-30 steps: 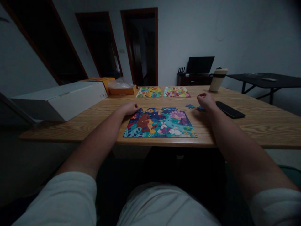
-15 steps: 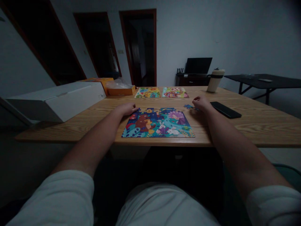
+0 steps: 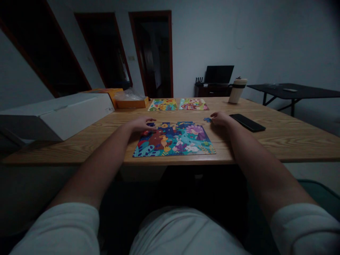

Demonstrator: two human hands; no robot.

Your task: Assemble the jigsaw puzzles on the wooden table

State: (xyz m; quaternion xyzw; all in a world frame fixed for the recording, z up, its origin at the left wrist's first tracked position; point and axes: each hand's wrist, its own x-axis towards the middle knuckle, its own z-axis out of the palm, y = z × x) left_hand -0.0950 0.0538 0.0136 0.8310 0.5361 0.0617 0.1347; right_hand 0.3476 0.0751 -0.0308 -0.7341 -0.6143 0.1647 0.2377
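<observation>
A colourful jigsaw puzzle (image 3: pixel 175 140) with rabbits, a bear and a purple peacock lies near the table's front edge. Its upper edge is uneven, with gaps between the pieces. My left hand (image 3: pixel 140 124) rests over its upper left corner, fingers stretched and apart, with nothing visible in them. To the right of the puzzle, my right hand (image 3: pixel 221 118) is closed in a pinch low over the table. A blue puzzle piece (image 3: pixel 207 120) shows at its fingertips; whatever lies beneath the palm is hidden.
Two more puzzles, one yellow (image 3: pixel 163 105) and one pink (image 3: pixel 193 104), lie further back. A phone (image 3: pixel 247 122) is right of my right hand, a cup (image 3: pixel 237 91) behind it. A white box (image 3: pixel 66 111) and an orange box (image 3: pixel 132 103) with clear plastic stand at left.
My left hand has opened its fingers and come over the puzzle's corner. My right hand has lowered toward the loose blue pieces. The whole view has shifted slightly.
</observation>
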